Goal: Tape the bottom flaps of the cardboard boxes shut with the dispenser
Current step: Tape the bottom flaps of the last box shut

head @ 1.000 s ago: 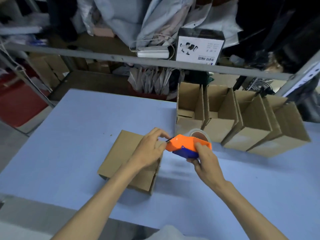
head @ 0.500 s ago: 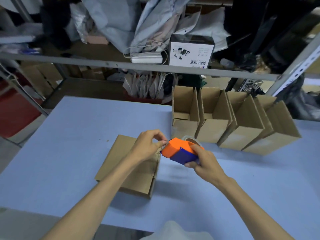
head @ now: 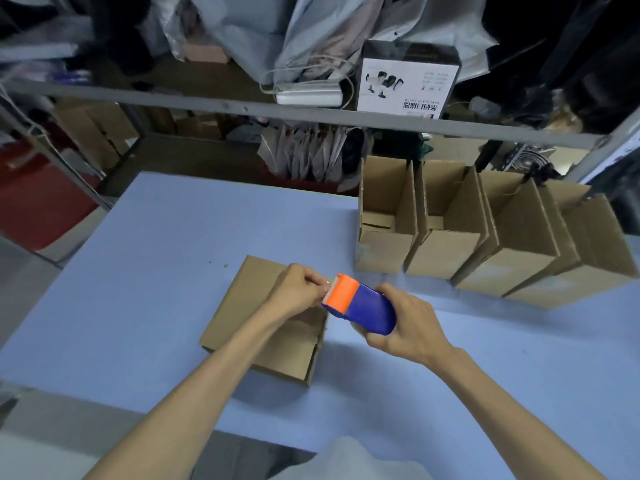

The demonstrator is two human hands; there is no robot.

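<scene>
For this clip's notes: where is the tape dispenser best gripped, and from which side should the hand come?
Grip the dispenser round its blue body, coming from the rear as the right hand does. That rounded part fills a palm. The orange front end carries the toothed cutter, where the left hand pinches the tape end, so the gripping hand is best kept clear of it.

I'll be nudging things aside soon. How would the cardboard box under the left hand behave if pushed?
Probably light: the cardboard box looks thin-walled, so it should slide on the smooth blue table. Lying low and wide, it seems unlikely to tip. Its end flaps look untaped and may flex.
</scene>
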